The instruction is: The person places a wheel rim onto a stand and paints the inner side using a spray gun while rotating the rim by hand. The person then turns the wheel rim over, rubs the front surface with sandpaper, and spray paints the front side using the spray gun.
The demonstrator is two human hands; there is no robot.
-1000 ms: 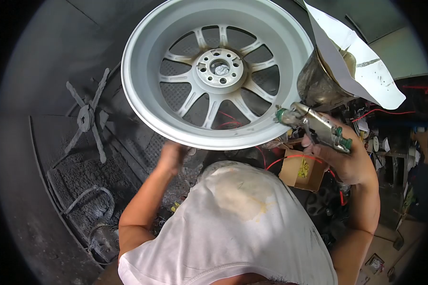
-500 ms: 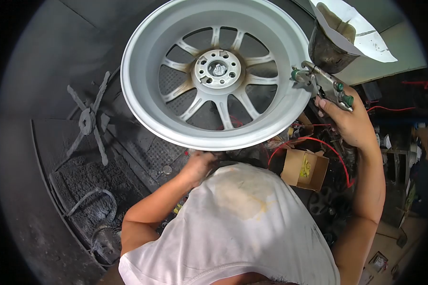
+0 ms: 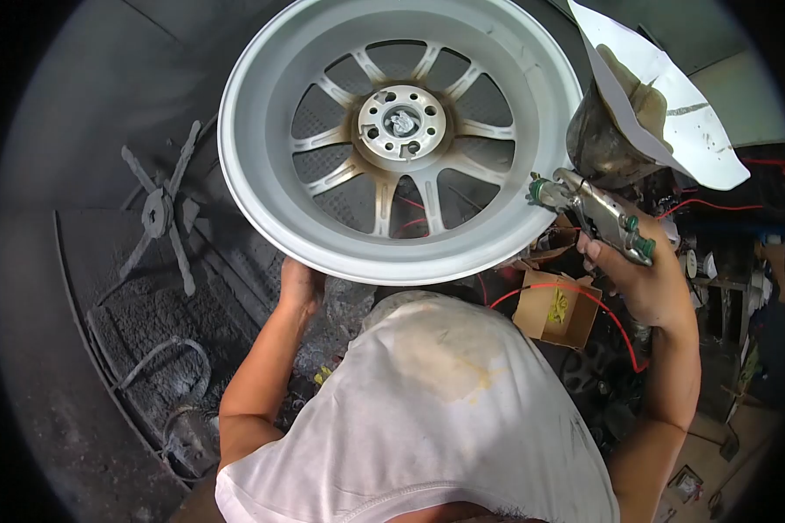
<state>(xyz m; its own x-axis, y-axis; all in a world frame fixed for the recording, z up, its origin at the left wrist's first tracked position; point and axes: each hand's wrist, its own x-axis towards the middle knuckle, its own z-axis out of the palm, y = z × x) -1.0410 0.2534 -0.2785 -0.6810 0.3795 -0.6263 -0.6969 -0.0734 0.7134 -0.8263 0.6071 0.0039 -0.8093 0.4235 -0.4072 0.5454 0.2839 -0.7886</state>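
Observation:
A silver-grey car wheel rim faces up in front of me, with brownish staining around its hub and spokes. My right hand is closed around a metal spray gun with green knobs, at the rim's right edge. The gun's nozzle points left, over the rim. Above the gun sits a dirty dark cup, with a white paper sheet around its top. My left hand is under the rim's lower left edge; its fingers are hidden beneath the wheel.
To the left stands a grey-coated cross-shaped stand, near a bent hose. An open cardboard box with something yellow inside lies below right. A red hose curves past it. Cluttered shelving is at the far right.
The wheel has turned, and its spokes sit at different angles. My left hand has moved left along the underside. The spray gun and cup have dropped lower, and the gun tilts more downward.

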